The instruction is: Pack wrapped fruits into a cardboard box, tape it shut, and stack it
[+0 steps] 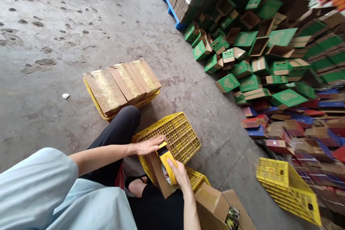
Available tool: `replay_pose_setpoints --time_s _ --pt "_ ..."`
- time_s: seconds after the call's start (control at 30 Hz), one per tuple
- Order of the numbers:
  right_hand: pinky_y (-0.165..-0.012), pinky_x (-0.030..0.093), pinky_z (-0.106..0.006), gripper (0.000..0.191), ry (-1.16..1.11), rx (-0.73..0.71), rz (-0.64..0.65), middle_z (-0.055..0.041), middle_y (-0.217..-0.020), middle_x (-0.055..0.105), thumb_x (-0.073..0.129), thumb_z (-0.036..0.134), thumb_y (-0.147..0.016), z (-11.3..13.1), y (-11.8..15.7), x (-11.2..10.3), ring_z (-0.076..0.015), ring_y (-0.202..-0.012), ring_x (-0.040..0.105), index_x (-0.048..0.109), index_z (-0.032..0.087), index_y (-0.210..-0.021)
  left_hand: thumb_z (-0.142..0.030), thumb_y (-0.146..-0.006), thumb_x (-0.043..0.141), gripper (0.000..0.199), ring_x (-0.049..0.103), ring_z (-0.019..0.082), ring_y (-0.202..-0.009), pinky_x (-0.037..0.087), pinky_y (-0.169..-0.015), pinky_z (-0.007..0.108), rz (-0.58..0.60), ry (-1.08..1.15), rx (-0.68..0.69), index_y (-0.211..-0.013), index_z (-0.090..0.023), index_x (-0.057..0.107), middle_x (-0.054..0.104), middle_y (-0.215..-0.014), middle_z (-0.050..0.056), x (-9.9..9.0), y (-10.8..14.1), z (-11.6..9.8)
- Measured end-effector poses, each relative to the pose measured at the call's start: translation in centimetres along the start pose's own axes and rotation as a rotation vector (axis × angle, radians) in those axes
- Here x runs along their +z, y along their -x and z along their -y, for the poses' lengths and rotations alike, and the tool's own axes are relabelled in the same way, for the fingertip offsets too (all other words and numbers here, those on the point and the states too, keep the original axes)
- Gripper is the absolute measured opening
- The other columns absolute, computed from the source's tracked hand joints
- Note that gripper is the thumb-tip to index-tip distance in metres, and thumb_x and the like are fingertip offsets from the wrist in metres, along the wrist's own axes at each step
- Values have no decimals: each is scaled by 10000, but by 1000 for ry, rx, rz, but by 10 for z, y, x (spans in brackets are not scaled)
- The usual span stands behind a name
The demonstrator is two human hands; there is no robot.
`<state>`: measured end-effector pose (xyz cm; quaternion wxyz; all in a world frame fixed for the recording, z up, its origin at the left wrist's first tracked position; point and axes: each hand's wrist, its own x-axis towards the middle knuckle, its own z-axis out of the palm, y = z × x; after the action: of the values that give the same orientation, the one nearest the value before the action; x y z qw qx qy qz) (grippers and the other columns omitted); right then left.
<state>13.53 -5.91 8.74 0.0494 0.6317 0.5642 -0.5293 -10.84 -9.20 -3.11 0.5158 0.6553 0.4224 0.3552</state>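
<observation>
My right hand (179, 174) is wrapped round a yellow tape dispenser (168, 163), whose head rests on a brown cardboard box (159, 176). My left hand (149, 145) lies flat with stretched fingers on the far end of that box, just left of the dispenser's head. The box stands in front of my legs, against an overturned yellow plastic crate (178, 133). Part of a tape roll shows inside the dispenser. My right hand and the dispenser hide part of the box.
Three taped boxes (126, 82) fill a yellow crate beyond my knee. At lower right is an open box (212, 201) with wrapped contents. A yellow crate (285, 187) lies further right, near heaped green boxes (248, 82) and red and blue cartons (285, 129). A blue pallet (172, 10) stands behind.
</observation>
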Motion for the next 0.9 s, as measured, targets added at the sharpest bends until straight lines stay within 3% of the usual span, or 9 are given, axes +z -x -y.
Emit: replay_pose_setpoints --time_s 0.1,0.3,0.67,0.9 --pt "-453 519 -281 525 -87 54 99 -9 -514 655 581 736 -820 -2 -1 0 -199 -438 635 615 213 -857 -657 -1006 467 878 144 325 -1610 129 -1317 482 72 -117 37 -1684 -178 180 174 -1733 130 1 4 1" --pt "-404 481 -254 534 -120 38 98 -1 -490 650 657 751 -772 -5 -1 -4 -191 -410 627 580 224 -802 -737 -960 507 1014 113 333 -1614 -2 -1308 520 134 -211 59 -1693 -195 64 130 -1739 152 0 4 2" --pt "-446 522 -250 441 -95 5 83 -19 -513 676 613 639 -864 -21 13 -12 -186 -442 655 621 204 -792 -793 -907 535 1129 157 369 -1604 8 -1294 555 155 -368 101 -1691 -172 12 104 -1730 213 7 4 -3" --pt "-452 533 -272 464 -41 35 86 -20 -505 666 576 673 -847 -27 19 -22 -200 -440 659 617 219 -758 -808 -891 542 1138 207 395 -1588 31 -1286 578 135 -436 164 -1692 -173 42 171 -1716 229 7 3 -7"
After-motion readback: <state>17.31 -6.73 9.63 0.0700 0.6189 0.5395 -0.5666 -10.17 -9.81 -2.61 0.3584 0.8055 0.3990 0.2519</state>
